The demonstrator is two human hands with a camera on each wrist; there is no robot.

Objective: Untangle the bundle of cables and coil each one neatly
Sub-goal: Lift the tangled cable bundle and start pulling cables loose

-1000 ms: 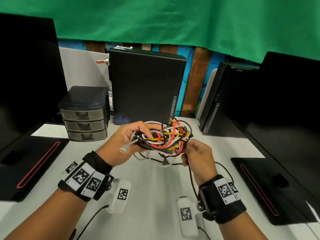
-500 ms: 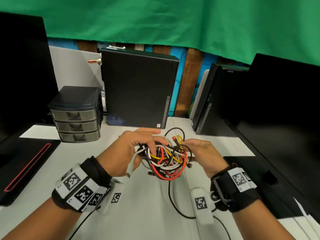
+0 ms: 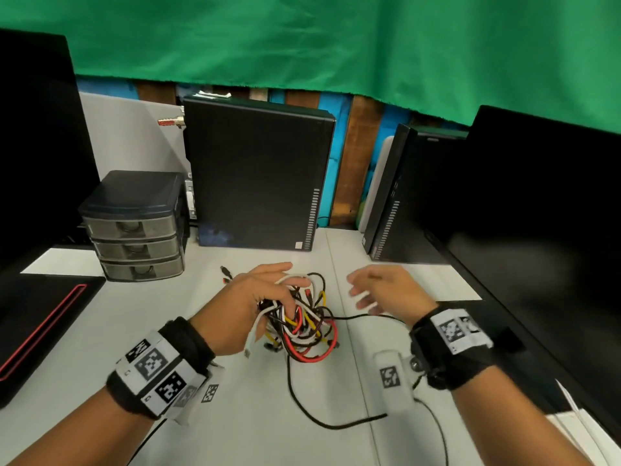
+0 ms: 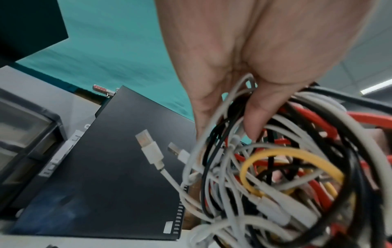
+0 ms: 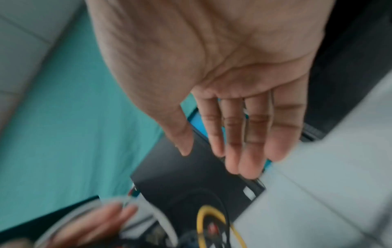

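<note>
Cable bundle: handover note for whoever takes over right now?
Left hand: fingers curled into the cable bundle, holding it low over the white table.
Right hand: open, empty, off to the right of the bundle.
One black cable trails from the bundle across the table toward you.
Done: nothing separated or coiled yet.
Left: pull each cable free, coil each one.

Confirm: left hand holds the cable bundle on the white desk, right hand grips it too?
Not quite. The left hand does hold the cable bundle at the white desk, but the right hand is open, clear of it, as the right wrist view shows.
</note>
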